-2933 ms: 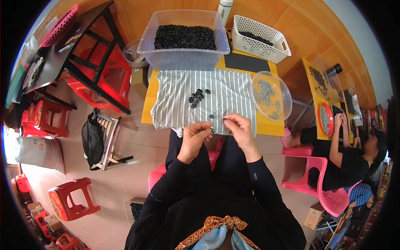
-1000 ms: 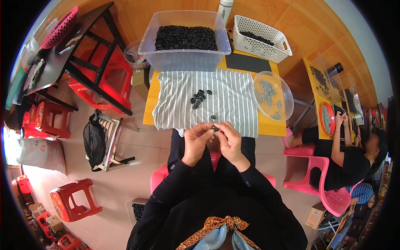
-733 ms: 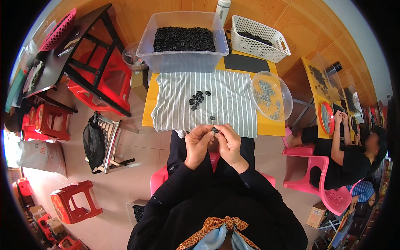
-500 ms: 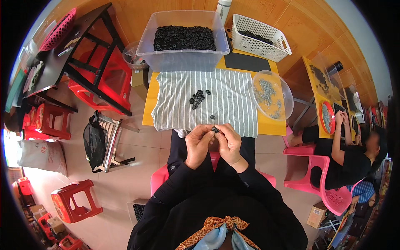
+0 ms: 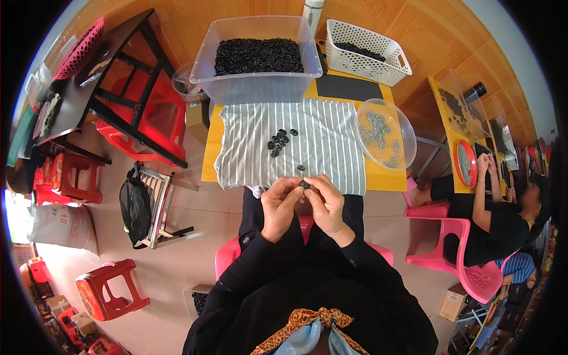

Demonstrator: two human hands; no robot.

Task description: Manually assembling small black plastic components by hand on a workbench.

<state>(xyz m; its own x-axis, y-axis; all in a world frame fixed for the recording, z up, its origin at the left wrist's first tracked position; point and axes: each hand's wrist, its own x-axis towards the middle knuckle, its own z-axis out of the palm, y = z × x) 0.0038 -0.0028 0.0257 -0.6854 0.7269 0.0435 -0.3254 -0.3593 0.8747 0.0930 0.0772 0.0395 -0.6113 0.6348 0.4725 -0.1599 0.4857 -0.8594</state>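
Note:
Over the near edge of the cloth, my left hand (image 5: 280,206) and my right hand (image 5: 326,204) meet, thumbs and fingertips pinched on one small black oval piece (image 5: 305,184). The fingers cover part of it, and any smaller part in them cannot be made out. Just beyond my fingertips, a single black piece (image 5: 301,168) lies on the grey-and-white striped cloth (image 5: 331,145). Farther up the cloth sits a loose cluster of similar black oval pieces (image 5: 277,142). To the right stands a round clear tub (image 5: 408,142) holding small silvery metal parts (image 5: 376,130).
A large clear plastic bin (image 5: 254,89) of black oval pieces stands at the table's back. Beside it are a white perforated basket (image 5: 378,70) and a black mat (image 5: 349,87). A metal-framed stool (image 5: 160,213) is at left. Another person (image 5: 491,219) works at a table on the right.
Both hands stay pinched on the black oval piece in nearly the same place, with only a slight finger shift. The whole view has moved a little.

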